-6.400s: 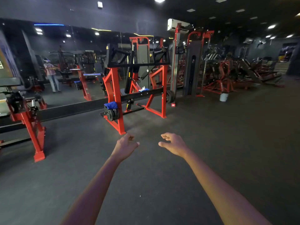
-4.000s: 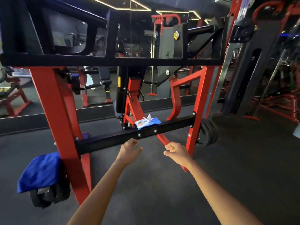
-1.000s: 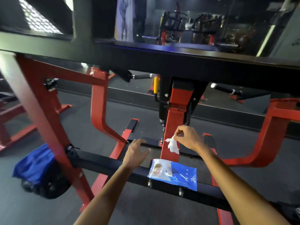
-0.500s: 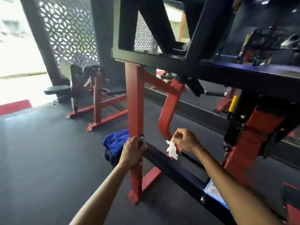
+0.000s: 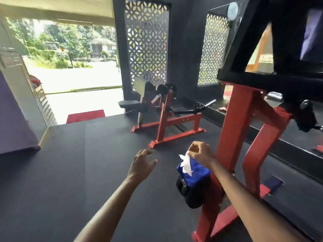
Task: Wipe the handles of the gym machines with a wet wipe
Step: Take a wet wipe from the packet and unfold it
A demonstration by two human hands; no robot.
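Note:
My right hand (image 5: 199,152) pinches a crumpled white wet wipe (image 5: 186,165), which hangs down in front of a blue cloth (image 5: 195,172). The cloth is draped over black weight plates (image 5: 190,193) on the near red and black gym machine (image 5: 244,130). My left hand (image 5: 142,165) floats over the dark floor with its fingers spread and nothing in it. Further back stands a second red machine (image 5: 167,119) with a black pad and a chrome-tipped bar (image 5: 208,103). The wipe pack is out of view.
Dark rubber floor (image 5: 70,172) stretches left toward a bright open doorway (image 5: 75,67) with a red mat (image 5: 85,115). A mirror wall (image 5: 279,130) runs behind the near machine. Patterned screens (image 5: 146,42) stand at the back. A purple wall (image 5: 10,116) is at the left.
The view has swung left toward the doorway. My left hand has let go of the red upright and now hangs free. My right hand still holds the wipe.

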